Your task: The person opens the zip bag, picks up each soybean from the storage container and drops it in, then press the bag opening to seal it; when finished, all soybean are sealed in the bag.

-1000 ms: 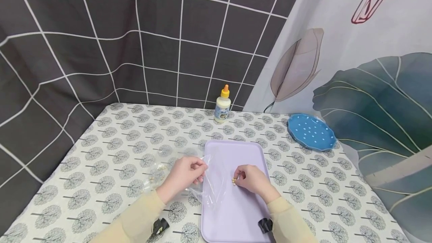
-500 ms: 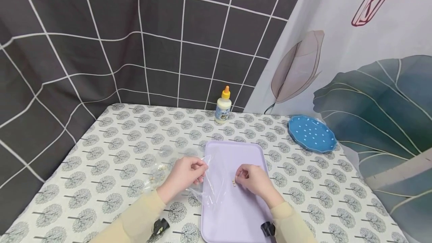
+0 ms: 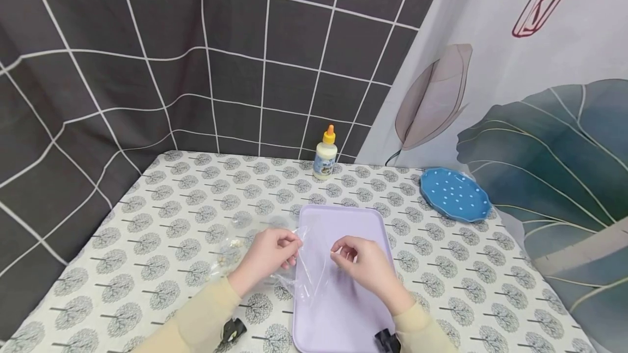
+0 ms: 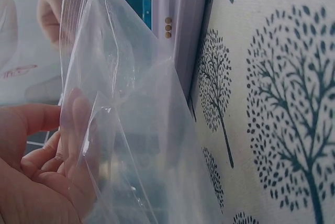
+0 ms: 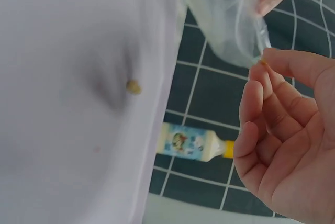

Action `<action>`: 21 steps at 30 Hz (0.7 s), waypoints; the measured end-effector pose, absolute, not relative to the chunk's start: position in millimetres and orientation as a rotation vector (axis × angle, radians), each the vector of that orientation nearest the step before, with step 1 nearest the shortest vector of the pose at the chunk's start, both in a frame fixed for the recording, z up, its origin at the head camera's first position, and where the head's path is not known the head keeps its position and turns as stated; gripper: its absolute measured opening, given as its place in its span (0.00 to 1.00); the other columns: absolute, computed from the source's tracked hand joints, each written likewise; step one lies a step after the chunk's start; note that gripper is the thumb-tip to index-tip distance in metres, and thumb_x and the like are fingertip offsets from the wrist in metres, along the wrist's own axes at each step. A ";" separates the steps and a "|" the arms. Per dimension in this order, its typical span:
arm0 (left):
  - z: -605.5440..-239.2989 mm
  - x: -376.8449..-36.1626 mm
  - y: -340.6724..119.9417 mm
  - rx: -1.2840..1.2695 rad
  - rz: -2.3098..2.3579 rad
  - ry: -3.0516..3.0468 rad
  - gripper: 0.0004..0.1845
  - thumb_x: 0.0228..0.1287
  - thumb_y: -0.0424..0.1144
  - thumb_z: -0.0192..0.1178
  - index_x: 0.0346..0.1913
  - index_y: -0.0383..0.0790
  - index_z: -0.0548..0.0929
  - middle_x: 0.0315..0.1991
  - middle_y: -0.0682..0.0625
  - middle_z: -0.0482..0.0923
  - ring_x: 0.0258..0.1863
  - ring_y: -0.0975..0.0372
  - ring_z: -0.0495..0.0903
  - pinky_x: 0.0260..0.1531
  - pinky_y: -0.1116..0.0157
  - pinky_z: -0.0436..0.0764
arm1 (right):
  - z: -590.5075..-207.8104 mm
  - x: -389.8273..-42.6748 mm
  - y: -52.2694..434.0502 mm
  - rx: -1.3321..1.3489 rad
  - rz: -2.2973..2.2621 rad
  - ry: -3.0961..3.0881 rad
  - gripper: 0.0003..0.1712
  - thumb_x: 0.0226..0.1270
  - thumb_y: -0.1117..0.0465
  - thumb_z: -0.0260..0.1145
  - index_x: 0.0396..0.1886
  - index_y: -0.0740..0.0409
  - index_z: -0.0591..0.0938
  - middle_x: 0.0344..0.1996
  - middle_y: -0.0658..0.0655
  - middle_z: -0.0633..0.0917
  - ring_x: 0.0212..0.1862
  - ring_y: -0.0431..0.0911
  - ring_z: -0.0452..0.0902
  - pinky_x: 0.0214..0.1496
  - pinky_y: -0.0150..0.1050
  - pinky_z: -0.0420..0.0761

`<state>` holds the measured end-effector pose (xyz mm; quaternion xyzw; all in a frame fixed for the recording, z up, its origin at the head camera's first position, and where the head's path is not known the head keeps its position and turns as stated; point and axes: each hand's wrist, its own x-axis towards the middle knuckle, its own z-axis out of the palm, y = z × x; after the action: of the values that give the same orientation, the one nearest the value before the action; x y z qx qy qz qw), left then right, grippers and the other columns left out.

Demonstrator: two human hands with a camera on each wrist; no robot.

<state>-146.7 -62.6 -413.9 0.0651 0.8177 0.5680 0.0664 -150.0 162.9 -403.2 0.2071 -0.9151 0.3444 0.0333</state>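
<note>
My left hand (image 3: 294, 247) grips one side of a clear plastic bag (image 3: 309, 268), which hangs over the left edge of a lavender tray (image 3: 343, 309). The left wrist view shows the curled fingers (image 4: 42, 156) behind the bag's film (image 4: 125, 109). My right hand (image 3: 337, 253) is above the tray. Its thumb and forefinger meet at the bag's edge (image 5: 246, 30) in the right wrist view. Small tan beads (image 4: 168, 27) lie on the tray, and one bead (image 5: 133, 86) shows under my right hand. More beads (image 3: 229, 250) sit in the bag's far end on the table.
A glue bottle (image 3: 325, 154) with an orange cap stands at the table's back edge. A blue dotted plate (image 3: 453, 194) lies at the back right. A tree-print cloth (image 3: 171, 217) covers the table, and curtains hang close behind and to the right.
My right hand has lifted off the beads on the tray and moved up and left to the bag's edge. The left hand and the bag have stayed put.
</note>
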 end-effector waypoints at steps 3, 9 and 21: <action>-414.1 -146.5 -62.8 0.202 1.713 2.469 0.07 0.63 0.35 0.60 0.38 0.34 0.83 0.23 0.49 0.80 0.19 0.63 0.79 0.20 0.70 0.83 | -400.8 -146.8 158.7 0.693 1.060 -2.773 0.05 0.54 0.64 0.71 0.30 0.50 0.83 0.19 0.39 0.76 0.24 0.31 0.70 0.27 0.29 0.78; -414.1 -146.2 -62.6 0.203 1.702 2.479 0.07 0.63 0.36 0.60 0.38 0.34 0.83 0.23 0.50 0.80 0.19 0.64 0.79 0.20 0.70 0.83 | -401.7 -144.6 152.8 0.755 1.019 -2.772 0.05 0.55 0.62 0.71 0.30 0.50 0.83 0.18 0.39 0.75 0.23 0.30 0.68 0.25 0.26 0.76; -413.5 -145.8 -61.5 0.201 1.700 2.484 0.07 0.63 0.35 0.60 0.38 0.34 0.83 0.23 0.50 0.80 0.20 0.64 0.79 0.20 0.70 0.83 | -405.4 -144.2 154.1 0.733 1.047 -2.765 0.05 0.55 0.61 0.71 0.30 0.50 0.83 0.18 0.40 0.75 0.23 0.30 0.68 0.25 0.26 0.75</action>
<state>-145.8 -61.5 -413.5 0.0664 0.8218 0.5624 0.0622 -144.2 154.1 -405.4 0.2403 -0.9066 0.3435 0.0479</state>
